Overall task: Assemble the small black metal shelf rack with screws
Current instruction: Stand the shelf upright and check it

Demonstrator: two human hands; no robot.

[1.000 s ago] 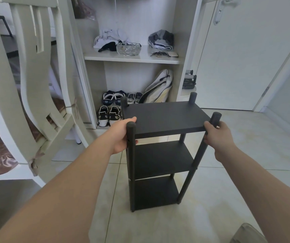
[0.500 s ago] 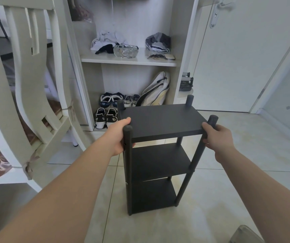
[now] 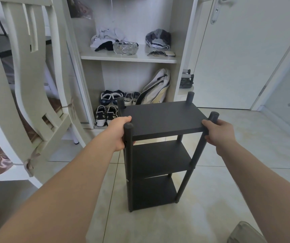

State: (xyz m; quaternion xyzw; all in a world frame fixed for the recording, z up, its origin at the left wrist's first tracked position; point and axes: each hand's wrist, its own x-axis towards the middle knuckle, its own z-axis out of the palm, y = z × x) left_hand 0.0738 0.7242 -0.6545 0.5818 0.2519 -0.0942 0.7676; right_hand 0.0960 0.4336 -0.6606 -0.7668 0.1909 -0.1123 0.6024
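left hand [image 3: 117, 135] fingers curled round one front post of the black shelf rack [image 3: 160, 118], right hand [image 3: 219, 133] fingers gripping the other, top shelf between them

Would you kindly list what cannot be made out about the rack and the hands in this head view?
- Screws: too small; only a pale speck shows on the near left post of the black rack.
- Fingers of the left hand: hidden behind that post and the top shelf.
- Fingertips of the right hand: hidden behind the near right post.
- Rack's far feet: hidden by its shelves.
- Grey object: cut off by the bottom edge.
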